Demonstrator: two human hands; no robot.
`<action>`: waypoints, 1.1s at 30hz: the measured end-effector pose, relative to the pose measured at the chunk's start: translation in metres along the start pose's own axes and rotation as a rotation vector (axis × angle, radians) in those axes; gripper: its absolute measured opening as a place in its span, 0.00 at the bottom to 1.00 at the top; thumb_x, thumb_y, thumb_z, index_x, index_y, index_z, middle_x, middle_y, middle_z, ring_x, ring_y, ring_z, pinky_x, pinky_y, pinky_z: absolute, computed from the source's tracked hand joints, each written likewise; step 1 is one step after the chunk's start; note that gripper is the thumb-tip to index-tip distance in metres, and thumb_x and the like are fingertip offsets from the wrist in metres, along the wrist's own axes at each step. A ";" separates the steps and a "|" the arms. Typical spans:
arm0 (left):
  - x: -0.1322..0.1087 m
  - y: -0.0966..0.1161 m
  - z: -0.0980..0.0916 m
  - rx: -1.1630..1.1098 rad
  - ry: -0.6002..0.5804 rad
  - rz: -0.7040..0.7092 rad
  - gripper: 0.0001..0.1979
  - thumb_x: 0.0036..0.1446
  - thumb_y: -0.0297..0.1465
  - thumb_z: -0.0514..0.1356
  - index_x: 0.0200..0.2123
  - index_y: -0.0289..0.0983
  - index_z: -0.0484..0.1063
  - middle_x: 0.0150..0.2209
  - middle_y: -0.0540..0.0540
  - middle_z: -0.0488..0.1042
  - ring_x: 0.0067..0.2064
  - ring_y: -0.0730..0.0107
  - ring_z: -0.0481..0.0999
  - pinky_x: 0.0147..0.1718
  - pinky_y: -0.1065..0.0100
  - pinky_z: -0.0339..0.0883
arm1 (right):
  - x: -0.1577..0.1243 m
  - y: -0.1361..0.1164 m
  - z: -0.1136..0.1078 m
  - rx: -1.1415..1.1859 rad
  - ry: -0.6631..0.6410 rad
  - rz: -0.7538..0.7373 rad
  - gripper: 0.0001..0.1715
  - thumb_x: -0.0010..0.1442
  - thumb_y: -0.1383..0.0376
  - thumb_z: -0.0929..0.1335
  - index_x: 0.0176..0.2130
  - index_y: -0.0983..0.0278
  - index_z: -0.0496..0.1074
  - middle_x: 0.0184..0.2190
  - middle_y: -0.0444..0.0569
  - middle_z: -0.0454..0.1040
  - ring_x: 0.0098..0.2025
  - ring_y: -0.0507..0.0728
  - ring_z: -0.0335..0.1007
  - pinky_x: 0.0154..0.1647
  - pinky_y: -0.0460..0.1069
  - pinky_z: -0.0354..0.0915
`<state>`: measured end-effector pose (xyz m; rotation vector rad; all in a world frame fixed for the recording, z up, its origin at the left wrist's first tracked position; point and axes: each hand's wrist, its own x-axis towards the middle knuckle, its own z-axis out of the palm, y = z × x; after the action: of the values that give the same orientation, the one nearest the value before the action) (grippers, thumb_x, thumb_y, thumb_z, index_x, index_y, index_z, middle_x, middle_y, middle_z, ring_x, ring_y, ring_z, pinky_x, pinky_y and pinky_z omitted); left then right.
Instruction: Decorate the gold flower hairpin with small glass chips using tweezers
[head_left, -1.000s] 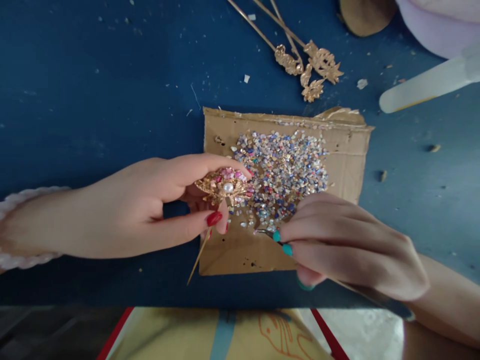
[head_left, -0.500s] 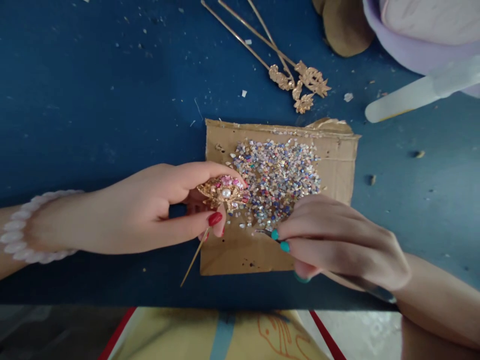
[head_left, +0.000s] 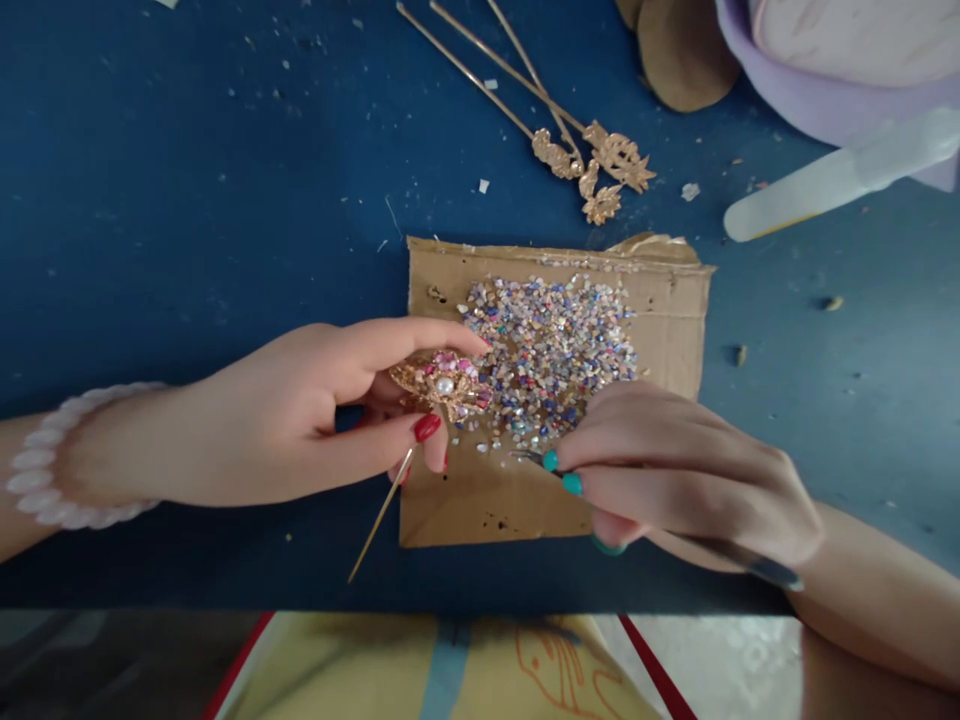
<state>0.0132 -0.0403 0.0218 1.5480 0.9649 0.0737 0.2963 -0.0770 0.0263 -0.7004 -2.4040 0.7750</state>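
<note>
My left hand holds a gold hairpin whose flower-like head carries a pearl and pink stones. Its thin stick slants down from under my thumb past the table edge side of the cardboard. In my right hand is a pair of tweezers, pinched between thumb and fingers, tips pointing left just above the cardboard. Whether the tips grip a chip is too small to tell. Small multicoloured stone chips lie spread on the cardboard sheet between and beyond my hands.
Several gold hairpins lie crossed beyond the cardboard. A white tube-like piece rests at the right, near a lilac container and brown rounded pieces. Bits of debris dot the blue table.
The hairpin head has tilted slightly in my left hand, its stick end swinging a little left and down. The index finger has straightened a bit. The tweezers have barely moved.
</note>
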 end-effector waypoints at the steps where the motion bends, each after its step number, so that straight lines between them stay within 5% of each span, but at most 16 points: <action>1: 0.000 -0.001 0.000 -0.014 -0.003 -0.016 0.27 0.65 0.36 0.56 0.67 0.49 0.60 0.32 0.57 0.82 0.29 0.71 0.81 0.29 0.75 0.71 | 0.000 0.000 -0.001 0.004 0.004 -0.004 0.11 0.73 0.66 0.64 0.38 0.65 0.71 0.35 0.48 0.81 0.36 0.50 0.77 0.44 0.50 0.76; 10: -0.007 0.010 0.005 -0.334 0.000 -0.144 0.20 0.63 0.31 0.56 0.58 0.47 0.66 0.29 0.59 0.80 0.27 0.75 0.80 0.27 0.78 0.71 | 0.004 -0.012 -0.009 0.068 0.046 0.042 0.08 0.72 0.67 0.65 0.38 0.64 0.70 0.35 0.48 0.81 0.38 0.50 0.80 0.45 0.50 0.79; 13: -0.005 0.009 0.006 -0.432 -0.127 -0.196 0.19 0.58 0.30 0.57 0.54 0.43 0.68 0.28 0.57 0.81 0.24 0.73 0.80 0.23 0.77 0.69 | 0.006 -0.011 -0.004 0.103 0.129 0.036 0.08 0.73 0.65 0.65 0.39 0.64 0.70 0.35 0.49 0.80 0.38 0.50 0.80 0.43 0.49 0.79; 15: -0.002 0.007 0.007 -0.442 -0.247 -0.205 0.19 0.56 0.29 0.58 0.53 0.42 0.70 0.30 0.55 0.81 0.24 0.72 0.79 0.23 0.77 0.70 | 0.009 -0.008 0.001 0.107 0.161 -0.004 0.08 0.72 0.65 0.65 0.40 0.65 0.70 0.35 0.51 0.80 0.39 0.51 0.80 0.42 0.49 0.80; 19: 0.003 0.003 0.009 -0.438 -0.247 -0.257 0.19 0.56 0.27 0.58 0.52 0.42 0.71 0.31 0.54 0.81 0.25 0.74 0.78 0.26 0.77 0.71 | 0.012 -0.001 0.008 0.086 0.179 -0.065 0.08 0.72 0.65 0.66 0.39 0.66 0.71 0.34 0.51 0.81 0.38 0.52 0.81 0.41 0.49 0.80; 25: 0.008 -0.008 0.011 -0.407 -0.297 -0.139 0.16 0.58 0.28 0.57 0.49 0.43 0.72 0.31 0.52 0.81 0.24 0.72 0.79 0.24 0.76 0.72 | 0.011 -0.005 0.013 0.078 0.095 0.030 0.08 0.71 0.67 0.67 0.38 0.67 0.73 0.34 0.49 0.82 0.41 0.51 0.80 0.47 0.48 0.78; 33: 0.006 -0.003 0.010 -0.441 -0.286 -0.206 0.23 0.58 0.27 0.58 0.58 0.43 0.70 0.31 0.51 0.81 0.25 0.70 0.79 0.24 0.74 0.73 | 0.012 -0.001 0.017 0.073 0.099 -0.002 0.08 0.71 0.67 0.67 0.39 0.67 0.73 0.34 0.49 0.82 0.39 0.50 0.80 0.47 0.49 0.78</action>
<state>0.0212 -0.0449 0.0144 1.0166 0.8093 -0.0754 0.2762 -0.0770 0.0187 -0.6906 -2.2756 0.8041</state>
